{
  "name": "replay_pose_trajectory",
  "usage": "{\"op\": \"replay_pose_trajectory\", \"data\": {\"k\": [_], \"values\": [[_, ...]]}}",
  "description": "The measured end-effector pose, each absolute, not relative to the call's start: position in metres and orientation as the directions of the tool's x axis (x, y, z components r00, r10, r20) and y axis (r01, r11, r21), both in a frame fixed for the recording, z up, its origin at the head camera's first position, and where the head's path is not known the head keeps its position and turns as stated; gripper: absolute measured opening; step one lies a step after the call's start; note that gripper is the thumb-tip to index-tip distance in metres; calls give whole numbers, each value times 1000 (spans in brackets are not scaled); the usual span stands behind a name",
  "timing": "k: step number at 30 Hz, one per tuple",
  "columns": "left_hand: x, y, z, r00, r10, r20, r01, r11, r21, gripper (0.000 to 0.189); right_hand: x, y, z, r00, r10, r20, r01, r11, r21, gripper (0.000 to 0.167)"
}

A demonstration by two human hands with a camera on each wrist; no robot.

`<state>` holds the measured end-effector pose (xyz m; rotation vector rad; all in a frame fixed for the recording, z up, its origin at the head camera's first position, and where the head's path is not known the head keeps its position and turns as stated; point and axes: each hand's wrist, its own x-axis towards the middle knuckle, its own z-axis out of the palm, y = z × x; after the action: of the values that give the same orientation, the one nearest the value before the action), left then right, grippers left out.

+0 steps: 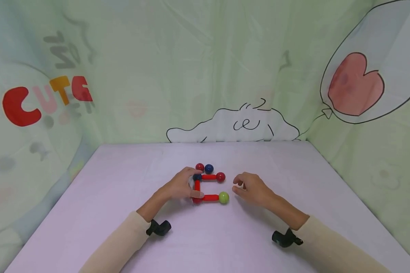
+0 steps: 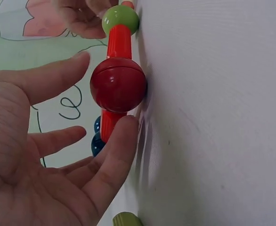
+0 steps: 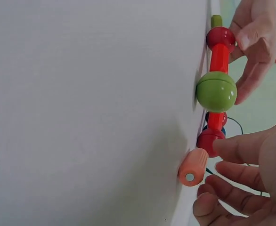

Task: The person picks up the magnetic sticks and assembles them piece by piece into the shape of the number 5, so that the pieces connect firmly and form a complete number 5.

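Red sticks (image 1: 210, 198) and balls form a three-sided shape, open to the right, on the table. Its corners are a dark blue ball (image 1: 197, 177) and a dark red ball (image 2: 118, 85); its free ends carry a red ball (image 1: 220, 177) and a green ball (image 1: 223, 197). My left hand (image 1: 184, 184) spreads round the left side, thumb over the near corner, fingers by the blue ball. Loosely curved and holding nothing, my right hand (image 1: 252, 187) hovers right of the free ends. Below its fingers lies a peach stick (image 3: 193, 167) with a metal tip, hidden in the head view.
Behind the shape sit a loose red ball (image 1: 199, 167) and a blue ball (image 1: 209, 168). An olive-green stick (image 2: 127, 219) lies near my left hand. Printed curtains (image 1: 150, 76) stand along the back and sides of the pale table (image 1: 212, 242).
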<state>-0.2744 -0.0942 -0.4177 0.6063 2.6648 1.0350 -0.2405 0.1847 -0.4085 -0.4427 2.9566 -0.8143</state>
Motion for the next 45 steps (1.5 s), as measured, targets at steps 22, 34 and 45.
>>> {"op": "replay_pose_trajectory", "data": {"k": [22,34,45], "values": [[-273,-93,-416,-878,462,-122,230,633,739,91,-230,187,-407,-933,-284,-221,-69,745,-664,36],[-273,-92,-416,-882,458,-108,243,640,729,90,-216,176,-403,-886,-360,-293,9,617,-787,64],[-273,-91,-416,-888,445,-113,234,650,723,91,-215,168,-408,-883,-375,-282,23,567,-824,64]]}}
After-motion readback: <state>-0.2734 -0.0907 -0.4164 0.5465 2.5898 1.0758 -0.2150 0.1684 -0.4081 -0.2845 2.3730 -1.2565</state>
